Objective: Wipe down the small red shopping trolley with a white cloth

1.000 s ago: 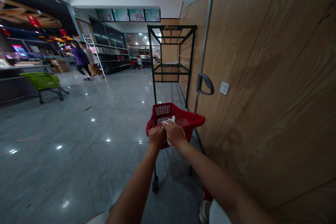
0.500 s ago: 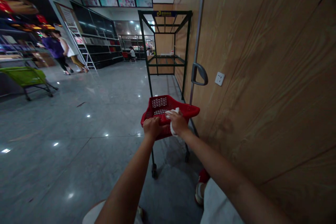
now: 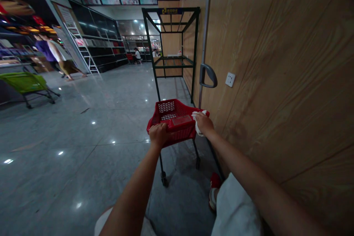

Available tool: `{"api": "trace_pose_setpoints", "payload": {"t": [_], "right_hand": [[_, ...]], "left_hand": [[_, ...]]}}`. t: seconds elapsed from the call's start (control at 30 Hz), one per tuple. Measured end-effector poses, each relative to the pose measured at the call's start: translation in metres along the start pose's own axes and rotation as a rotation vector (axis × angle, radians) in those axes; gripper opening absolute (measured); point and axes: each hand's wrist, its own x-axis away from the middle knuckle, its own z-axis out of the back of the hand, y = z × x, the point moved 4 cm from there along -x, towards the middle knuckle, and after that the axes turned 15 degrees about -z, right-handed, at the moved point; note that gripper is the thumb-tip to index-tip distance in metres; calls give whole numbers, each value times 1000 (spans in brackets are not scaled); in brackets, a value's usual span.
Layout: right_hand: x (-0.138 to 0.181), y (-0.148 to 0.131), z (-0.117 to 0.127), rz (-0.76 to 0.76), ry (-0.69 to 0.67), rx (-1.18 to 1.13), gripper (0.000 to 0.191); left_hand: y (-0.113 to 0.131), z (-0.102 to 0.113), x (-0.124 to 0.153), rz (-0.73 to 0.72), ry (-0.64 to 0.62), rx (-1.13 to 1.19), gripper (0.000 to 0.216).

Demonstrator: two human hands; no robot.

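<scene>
A red plastic shopping cart (image 3: 181, 128) with a perforated basket stands in front of me on dark legs with casters. My left hand (image 3: 159, 132) is wrapped round the left part of its handle edge. At the right end of that edge, my right hand (image 3: 204, 122) presses a white cloth (image 3: 198, 129) onto the red plastic, with its fingers closed over the cloth. Between the two hands, a pale rectangular panel (image 3: 181, 120) shows on the handle.
A wood-panelled wall (image 3: 265, 81) rises close on the right, with a grey handle (image 3: 208, 76) and a socket (image 3: 230, 79). Behind the cart stands a dark metal rack (image 3: 174, 67). At left are a green cart (image 3: 23, 83), a ladder (image 3: 85, 49) and two walking people (image 3: 56, 53).
My right hand has slid the white cloth rightward along the handle edge to its right end, uncovering the middle panel. My left hand keeps its hold. The walking people have moved left.
</scene>
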Motion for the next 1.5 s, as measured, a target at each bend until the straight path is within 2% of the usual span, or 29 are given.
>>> {"api": "trace_pose_setpoints", "payload": {"t": [0.1,0.27,0.37,0.43,0.5,0.63,0.7,0.87,0.97,1.03,1.1,1.23,1.3,1.4,1.5], "right_hand": [[12,-18,-8,2,0,-20,36],[46,-95,-41,222,-76,11,35],[51,-115,-47,280,-131,52,34],[41,-109,-40,272,-164,64,32],[24,-90,-27,220,-180,82,30],[-3,-54,-4,83,-168,144,29],[-3,-56,-5,73,-162,162,29],[21,-105,-39,183,-128,143,27],[29,-119,-51,221,-113,121,32],[25,-113,-48,226,-130,104,31],[15,-95,-38,201,-154,91,29],[-10,-47,-12,42,-157,103,29],[-16,-31,-4,-17,-129,118,31],[-11,-32,-8,-42,-88,122,33],[9,-64,-28,77,-61,91,36]], "left_hand": [[5,0,0,25,18,-1,33],[7,2,0,24,-1,4,24],[3,6,3,11,0,-1,22],[-1,9,7,-33,-15,-7,23],[-4,12,11,-62,-27,-13,28],[-5,13,15,-14,-9,-15,37],[-2,10,15,13,-4,-16,39],[5,6,8,23,17,-4,24],[2,10,6,21,9,4,23],[-1,13,7,-12,-9,5,25],[-3,14,9,-39,-27,0,29],[-2,13,11,-27,-16,-21,32],[0,10,11,-6,1,-33,30],[3,6,9,5,21,-53,28],[4,4,6,1,24,-60,25]]}}
